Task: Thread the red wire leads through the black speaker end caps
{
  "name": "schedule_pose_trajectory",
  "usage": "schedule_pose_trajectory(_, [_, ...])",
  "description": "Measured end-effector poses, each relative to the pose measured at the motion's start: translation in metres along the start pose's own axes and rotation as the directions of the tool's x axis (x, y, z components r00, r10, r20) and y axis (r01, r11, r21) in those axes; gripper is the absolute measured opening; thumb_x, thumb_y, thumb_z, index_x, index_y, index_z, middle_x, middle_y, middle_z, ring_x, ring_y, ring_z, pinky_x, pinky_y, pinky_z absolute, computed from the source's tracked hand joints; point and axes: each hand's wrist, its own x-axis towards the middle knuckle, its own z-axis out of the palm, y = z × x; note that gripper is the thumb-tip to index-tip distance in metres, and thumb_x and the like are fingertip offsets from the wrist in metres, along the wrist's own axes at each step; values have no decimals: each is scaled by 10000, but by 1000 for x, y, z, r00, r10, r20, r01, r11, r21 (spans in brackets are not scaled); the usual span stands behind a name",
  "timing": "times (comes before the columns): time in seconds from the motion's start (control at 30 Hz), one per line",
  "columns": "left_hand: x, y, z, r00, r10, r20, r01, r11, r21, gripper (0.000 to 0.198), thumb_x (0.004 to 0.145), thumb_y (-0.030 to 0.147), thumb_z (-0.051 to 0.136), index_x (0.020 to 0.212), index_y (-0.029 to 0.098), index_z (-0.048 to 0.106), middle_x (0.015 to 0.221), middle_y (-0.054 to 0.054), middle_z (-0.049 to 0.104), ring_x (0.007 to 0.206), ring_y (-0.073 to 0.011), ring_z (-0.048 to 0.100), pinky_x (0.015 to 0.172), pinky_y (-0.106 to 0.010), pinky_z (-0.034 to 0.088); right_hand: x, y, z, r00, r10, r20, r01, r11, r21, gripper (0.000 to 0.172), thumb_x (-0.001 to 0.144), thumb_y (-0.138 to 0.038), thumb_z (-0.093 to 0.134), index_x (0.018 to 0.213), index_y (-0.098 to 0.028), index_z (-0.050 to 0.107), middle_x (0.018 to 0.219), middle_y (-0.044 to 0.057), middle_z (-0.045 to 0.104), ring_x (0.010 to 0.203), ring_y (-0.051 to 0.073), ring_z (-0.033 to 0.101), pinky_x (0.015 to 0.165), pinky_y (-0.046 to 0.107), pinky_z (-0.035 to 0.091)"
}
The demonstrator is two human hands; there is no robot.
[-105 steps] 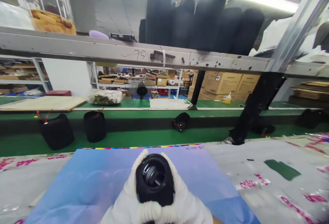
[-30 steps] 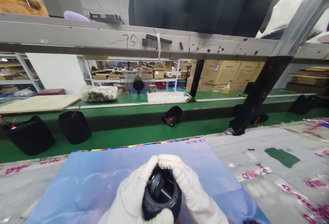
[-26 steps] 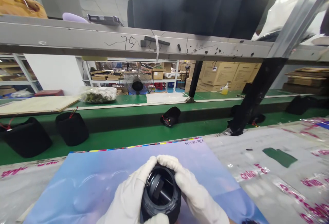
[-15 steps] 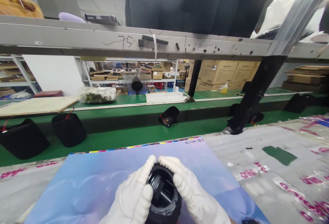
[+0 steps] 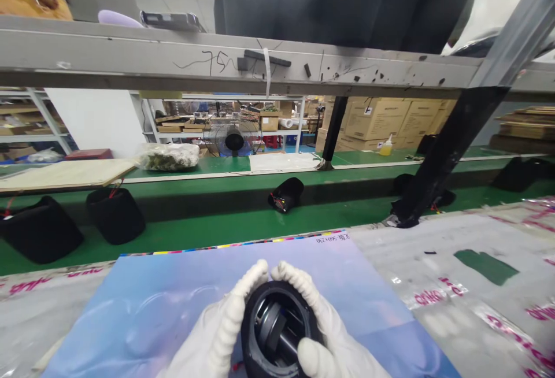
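The left hand (image 5: 215, 334) and right hand (image 5: 330, 329) are clasping the housing (image 5: 277, 332) between them, open end up. Its inner piece is possibly sitting crooked, not seated.

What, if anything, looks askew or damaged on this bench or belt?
One black pouch lies tipped on its side on the green belt, unlike the upright pouch to its left. The bench's plastic sheet has a gap showing green. Left hand and right hand hold the black round part; nothing odd there.
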Motion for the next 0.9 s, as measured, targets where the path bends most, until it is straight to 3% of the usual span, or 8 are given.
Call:
schedule_pose_trajectory(0.2, [0, -15, -3, 957, 289, -13, -270, 909, 318, 517, 1001, 469, 307, 1500, 336, 333, 1091, -16, 761, 864, -188, 732, 793, -256, 587, -6, 17, -2, 979, -200, -40, 186, 956, -225, 544, 943, -475, 526, 1453, -359, 377, 1480, 67, 453, 1364, 299, 444, 1150, 446, 364])
schedule_pose_trajectory(0.33, [4, -23, -6, 908, 414, 70, -410, 840, 355, 657, 973, 593, 244, 1555, 322, 101, 1109, -25, 753, 867, -201, 747, 741, -271, 601, -7, 21, 0, 972, -228, -50, 212, 952, -221, 533, 1000, -492, 375, 1509, -358, 287, 1497, 53, 459, 1389, 278, 422, 1151, 444, 374])
schedule_pose_trajectory(0.4, [1, -21, -6, 919, 385, 90, -385, 818, 427, 680, 975, 576, 294, 1558, 309, 70, 1144, -51, 739, 880, -214, 744, 756, -299, 597, -6, 19, 1, 970, -236, -63, 216, 949, -228, 465, 1034, -423, 303, 1497, -375, 315, 1475, 29, 488, 1394, 247, 417, 1165, 433, 359])
schedule_pose_trajectory(0.5, [-4, -13, -1, 946, 318, 60, -308, 830, 465, 633, 990, 510, 338, 1552, 342, 98, 1123, -38, 742, 870, -200, 736, 750, -299, 586, 2, 14, 2, 972, -212, -104, 192, 966, -170, 383, 1048, -349, 304, 1372, -392, 503, 1350, 11, 586, 1299, 203, 515, 1122, 373, 420])
schedule_pose_trajectory(0.6, [-5, -3, -1, 961, 275, -30, -249, 909, 334, 656, 954, 641, 241, 1538, 347, 196, 1175, -33, 723, 993, -226, 707, 845, -345, 571, 12, 10, 2, 992, -88, -91, 90, 996, 23, 335, 1031, -406, 370, 1243, -368, 627, 1263, 14, 637, 1215, 192, 576, 1075, 342, 456])
schedule_pose_trajectory(0.73, [7, 3, -19, 973, 115, -198, -91, 988, 125, 752, 916, 710, 156, 1397, 251, 508, 1229, -60, 705, 1082, -248, 682, 945, -375, 546, 17, 10, 2, 988, 128, -86, -100, 958, 269, 466, 943, -542, 513, 1356, -331, 553, 1275, 55, 648, 1192, 246, 606, 1061, 419, 458])
schedule_pose_trajectory(0.83, [13, 1, -31, 977, -49, -209, 67, 995, 80, 664, 938, 661, 251, 945, 222, 749, 807, -41, 786, 732, -225, 749, 668, -319, 614, 17, 7, 0, 987, 145, -70, -126, 966, 226, 478, 933, -578, 503, 1300, -292, 612, 1334, 64, 617, 1260, 258, 558, 1112, 438, 407])
schedule_pose_trajectory(0.9, [8, -4, -28, 985, -124, -117, 135, 986, 94, 668, 928, 657, 302, 622, 229, 713, 453, -4, 661, 457, -201, 681, 452, -273, 557, 17, 5, -4, 983, 145, -112, -138, 988, 71, 456, 962, -547, 468, 1317, -290, 593, 1385, 55, 581, 1309, 241, 516, 1138, 430, 386])
